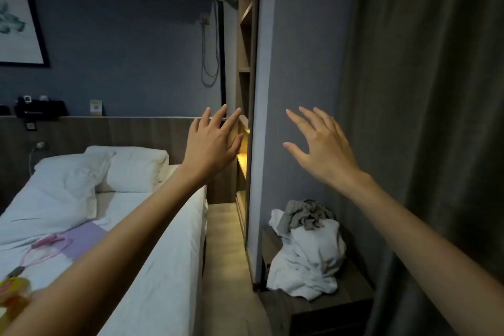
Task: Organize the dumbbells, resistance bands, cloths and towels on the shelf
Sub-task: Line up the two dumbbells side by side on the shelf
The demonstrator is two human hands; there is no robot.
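- Clutter at the bottom-left corner: a yellow object (13,288), blurred and cut by the frame edge, so you cannot tell what it is.
- A pink resistance band (46,249) lies loose on the bed (163,267), partly over a purple cloth (84,240). Expect the band to be light, stretchy and quick to tangle, so take it by a handle or gather the tubing in one fist. The cloth looks thin and limp; pinch a corner.
- Your left hand (212,144) is raised and empty, fingers straight and spread, in front of the shelf.
- You see the shelf (244,68) almost edge-on, a narrow lit strip, so whatever sits on its boards is hidden.
- Your right hand (321,147) is likewise empty and spread, held before the grey wall (300,49).
- Below it, white towels (308,259) sit heaped on a low table (351,297), with a grey cloth (308,213) crumpled on top. They look soft, bulky and likely to slump; scoop from underneath with both hands, or lift the grey cloth off first.
- No dumbbells are in view.
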